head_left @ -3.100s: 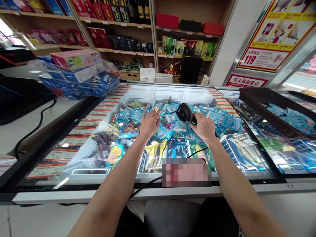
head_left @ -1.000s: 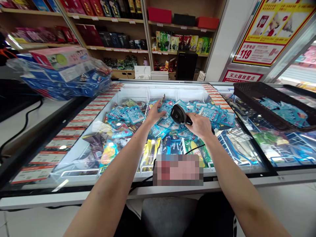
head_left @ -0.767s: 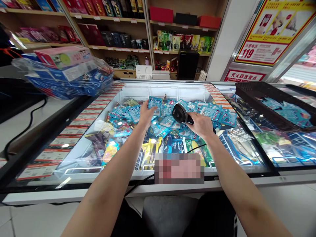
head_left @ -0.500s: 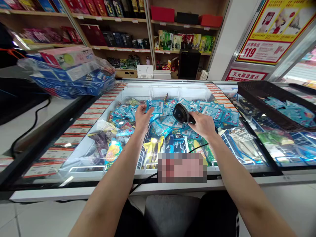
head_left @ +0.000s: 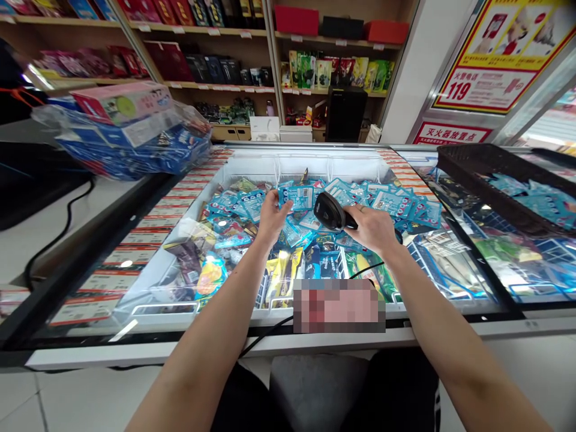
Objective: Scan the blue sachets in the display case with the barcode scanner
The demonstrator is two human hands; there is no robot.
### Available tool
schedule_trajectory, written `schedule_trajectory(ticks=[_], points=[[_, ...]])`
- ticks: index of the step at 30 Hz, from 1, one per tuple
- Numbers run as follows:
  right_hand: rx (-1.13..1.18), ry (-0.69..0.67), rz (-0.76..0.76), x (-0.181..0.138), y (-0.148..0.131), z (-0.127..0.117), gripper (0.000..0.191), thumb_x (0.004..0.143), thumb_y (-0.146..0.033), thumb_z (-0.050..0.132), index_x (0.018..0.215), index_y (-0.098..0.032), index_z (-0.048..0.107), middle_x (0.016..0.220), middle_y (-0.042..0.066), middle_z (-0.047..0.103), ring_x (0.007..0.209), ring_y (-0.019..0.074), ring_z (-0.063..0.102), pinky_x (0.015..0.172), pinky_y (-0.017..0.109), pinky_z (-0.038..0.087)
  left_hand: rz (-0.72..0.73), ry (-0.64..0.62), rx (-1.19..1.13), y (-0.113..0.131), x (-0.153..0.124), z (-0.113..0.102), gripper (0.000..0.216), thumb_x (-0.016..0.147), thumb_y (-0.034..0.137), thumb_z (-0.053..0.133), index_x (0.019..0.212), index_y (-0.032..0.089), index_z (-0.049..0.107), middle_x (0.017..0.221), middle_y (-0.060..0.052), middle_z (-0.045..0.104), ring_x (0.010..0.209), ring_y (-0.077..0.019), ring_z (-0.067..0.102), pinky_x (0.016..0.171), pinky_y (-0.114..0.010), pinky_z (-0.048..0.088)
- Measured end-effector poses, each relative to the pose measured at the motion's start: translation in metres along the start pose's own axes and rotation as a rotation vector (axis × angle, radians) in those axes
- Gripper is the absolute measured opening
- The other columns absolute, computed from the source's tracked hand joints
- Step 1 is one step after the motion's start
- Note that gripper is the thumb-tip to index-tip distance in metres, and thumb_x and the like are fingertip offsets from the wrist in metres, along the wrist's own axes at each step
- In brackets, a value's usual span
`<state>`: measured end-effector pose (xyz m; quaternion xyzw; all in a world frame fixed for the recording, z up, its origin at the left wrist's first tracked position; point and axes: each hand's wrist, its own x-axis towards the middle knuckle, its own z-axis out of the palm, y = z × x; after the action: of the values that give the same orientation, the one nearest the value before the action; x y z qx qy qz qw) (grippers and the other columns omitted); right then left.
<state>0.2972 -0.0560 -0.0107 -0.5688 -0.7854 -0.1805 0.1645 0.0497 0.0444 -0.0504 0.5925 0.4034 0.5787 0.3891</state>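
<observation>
Shifted toward the scanner (head_left: 329, 212), the blue packet (head_left: 300, 197) pinched in the left hand (head_left: 272, 217) runs lengthwise left to right.

Opens, behind the chest freezer (head_left: 337, 341), onto wooden display shelving (head_left: 355, 8); shows a white pillar (head_left: 427, 48) and a red-and-yellow fire-safety poster (head_left: 504, 57) beyond the freezer, to its right. Extends pale floor tiles (head_left: 85, 396) before the freezer; glows white inside it.

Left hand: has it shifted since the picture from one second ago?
Yes: the left hand has moved leftward, judged against the yellow packs in the freezer.
</observation>
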Motion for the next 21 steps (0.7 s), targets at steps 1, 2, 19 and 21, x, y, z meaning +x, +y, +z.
schedule_trajectory(ticks=[1,2,19,21], points=[[-0.001,-0.004,-0.001,0.0,-0.0005,0.0,0.033,0.084,-0.035,0.051,0.114,-0.022,0.057,0.094,0.005,0.067,0.081,0.0175,0.06,0.059,0.026,0.03,0.017,0.001,0.017,-0.0012,-0.0002,0.0005,0.031,0.072,0.035,0.065,0.095,0.021,0.05,0.086,-0.001,0.058,0.077,-0.0139,0.057,0.067,-0.03,0.054],[-0.003,-0.005,-0.002,0.0,-0.001,0.0,0.033,0.084,-0.034,0.051,0.114,-0.022,0.057,0.094,0.005,0.067,0.08,0.0174,0.06,0.059,0.026,0.03,0.036,0.003,0.033,-0.0023,-0.0003,0.0007,0.03,0.072,0.034,0.065,0.095,0.021,0.049,0.085,-0.001,0.058,0.076,-0.0137,0.057,0.067,-0.03,0.053],[-0.036,0.0,-0.017,0.0007,-0.0081,0.0027,0.03,0.086,-0.033,0.049,0.114,-0.022,0.055,0.097,0.005,0.066,0.08,0.0175,0.06,0.06,0.028,0.03,0.056,0.011,0.137,-0.0042,-0.0021,-0.0001,0.03,0.073,0.033,0.064,0.096,0.022,0.048,0.08,0.0,0.056,0.074,-0.0137,0.056,0.062,-0.027,0.049],[-0.032,0.004,-0.018,0.0005,-0.0086,0.0026,0.03,0.086,-0.033,0.049,0.114,-0.022,0.055,0.098,0.005,0.066,0.08,0.0174,0.06,0.059,0.028,0.03,0.08,0.038,0.172,-0.0018,-0.0027,0.0003,0.028,0.073,0.032,0.064,0.094,0.022,0.049,0.079,0.001,0.056,0.074,-0.0134,0.056,0.064,-0.027,0.048]])
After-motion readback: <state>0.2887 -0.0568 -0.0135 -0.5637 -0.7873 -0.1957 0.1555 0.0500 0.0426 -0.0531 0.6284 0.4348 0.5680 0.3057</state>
